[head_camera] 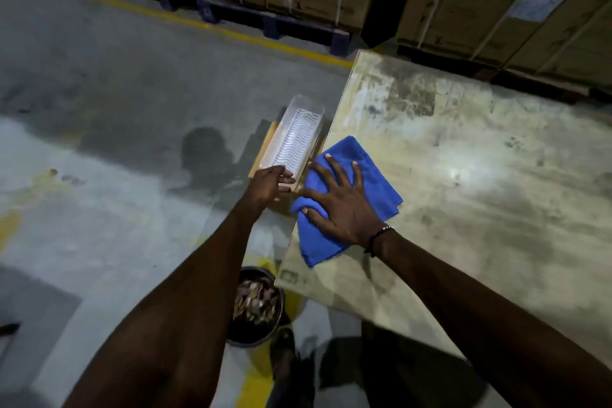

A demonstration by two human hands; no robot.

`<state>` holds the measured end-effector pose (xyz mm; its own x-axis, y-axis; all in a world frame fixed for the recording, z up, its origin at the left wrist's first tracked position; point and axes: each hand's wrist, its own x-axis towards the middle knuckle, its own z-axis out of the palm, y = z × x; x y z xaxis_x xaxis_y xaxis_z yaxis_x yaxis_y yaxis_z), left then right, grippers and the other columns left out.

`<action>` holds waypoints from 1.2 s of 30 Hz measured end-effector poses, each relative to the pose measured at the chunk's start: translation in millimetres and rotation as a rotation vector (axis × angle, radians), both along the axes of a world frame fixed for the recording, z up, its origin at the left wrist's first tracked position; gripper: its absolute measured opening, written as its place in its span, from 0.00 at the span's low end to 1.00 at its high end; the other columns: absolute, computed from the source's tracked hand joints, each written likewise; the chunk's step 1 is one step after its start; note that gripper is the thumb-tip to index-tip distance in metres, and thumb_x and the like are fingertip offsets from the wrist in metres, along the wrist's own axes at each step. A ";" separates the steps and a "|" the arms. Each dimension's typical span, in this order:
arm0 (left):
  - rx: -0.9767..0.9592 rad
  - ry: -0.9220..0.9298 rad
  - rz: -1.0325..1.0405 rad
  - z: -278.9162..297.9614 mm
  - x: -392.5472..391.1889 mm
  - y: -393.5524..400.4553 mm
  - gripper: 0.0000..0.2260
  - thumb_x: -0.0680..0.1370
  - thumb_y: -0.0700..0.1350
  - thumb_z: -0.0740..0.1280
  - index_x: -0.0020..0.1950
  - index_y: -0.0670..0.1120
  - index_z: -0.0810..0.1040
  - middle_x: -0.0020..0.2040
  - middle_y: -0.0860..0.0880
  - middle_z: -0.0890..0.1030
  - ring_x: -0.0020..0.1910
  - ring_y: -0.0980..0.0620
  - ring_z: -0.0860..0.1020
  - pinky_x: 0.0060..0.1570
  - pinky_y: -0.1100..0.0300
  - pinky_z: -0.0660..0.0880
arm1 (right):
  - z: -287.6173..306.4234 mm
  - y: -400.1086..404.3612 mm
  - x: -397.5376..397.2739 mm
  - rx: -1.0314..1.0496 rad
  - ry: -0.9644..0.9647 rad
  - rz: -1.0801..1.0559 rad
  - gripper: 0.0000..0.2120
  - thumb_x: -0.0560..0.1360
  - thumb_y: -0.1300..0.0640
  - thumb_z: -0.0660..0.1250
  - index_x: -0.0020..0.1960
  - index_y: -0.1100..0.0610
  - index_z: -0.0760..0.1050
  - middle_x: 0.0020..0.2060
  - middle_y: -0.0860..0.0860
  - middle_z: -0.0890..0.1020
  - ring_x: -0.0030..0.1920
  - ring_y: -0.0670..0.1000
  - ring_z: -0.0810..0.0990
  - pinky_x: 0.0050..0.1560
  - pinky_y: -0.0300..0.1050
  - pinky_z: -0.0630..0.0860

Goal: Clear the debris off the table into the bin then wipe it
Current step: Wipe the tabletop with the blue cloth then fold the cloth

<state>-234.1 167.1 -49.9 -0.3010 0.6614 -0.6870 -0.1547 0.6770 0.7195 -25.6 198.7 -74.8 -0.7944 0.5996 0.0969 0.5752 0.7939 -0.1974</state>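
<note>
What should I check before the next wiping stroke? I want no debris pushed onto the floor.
1. Cloth flat under palm: ok, right hand is spread on the blue cloth.
2. Cloth fully on table: not ok, its corner overhangs the left edge.
3. Catcher ready: ok, left hand is at the clear tray beside that edge.
4. Bin within reach: ok, on the floor below the table corner, holding debris.
5. Loose debris on tabletop: cannot tell, surface is mottled.
</note>
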 end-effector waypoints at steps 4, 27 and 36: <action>-0.020 -0.014 -0.053 11.4 2.9 -42.7 0.12 0.85 0.47 0.59 0.50 0.47 0.81 0.49 0.48 0.85 0.44 0.52 0.81 0.42 0.60 0.70 | -1.8 -80.9 1.0 -0.020 -0.073 0.001 0.20 0.83 0.32 0.53 0.68 0.35 0.75 0.83 0.53 0.61 0.84 0.61 0.47 0.75 0.76 0.47; 0.594 0.777 -0.690 20.3 88.7 -139.8 0.21 0.78 0.46 0.61 0.67 0.41 0.80 0.70 0.38 0.77 0.70 0.38 0.75 0.69 0.46 0.73 | 21.6 -179.0 158.1 -0.111 -0.216 -0.285 0.30 0.83 0.29 0.46 0.83 0.35 0.51 0.85 0.50 0.47 0.85 0.61 0.42 0.75 0.78 0.47; 0.487 0.854 -0.928 10.9 151.3 -118.2 0.26 0.81 0.44 0.66 0.80 0.48 0.70 0.84 0.42 0.61 0.83 0.38 0.58 0.75 0.39 0.60 | 13.6 -157.3 191.9 -0.167 -0.109 -0.713 0.32 0.80 0.27 0.53 0.82 0.32 0.52 0.85 0.45 0.45 0.85 0.56 0.39 0.74 0.80 0.39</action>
<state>-82.8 48.9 -39.1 0.1742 0.9732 -0.1501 0.8294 -0.0628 0.5552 166.3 41.4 -61.2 -0.2061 0.9736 -0.0985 0.9633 0.1842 -0.1951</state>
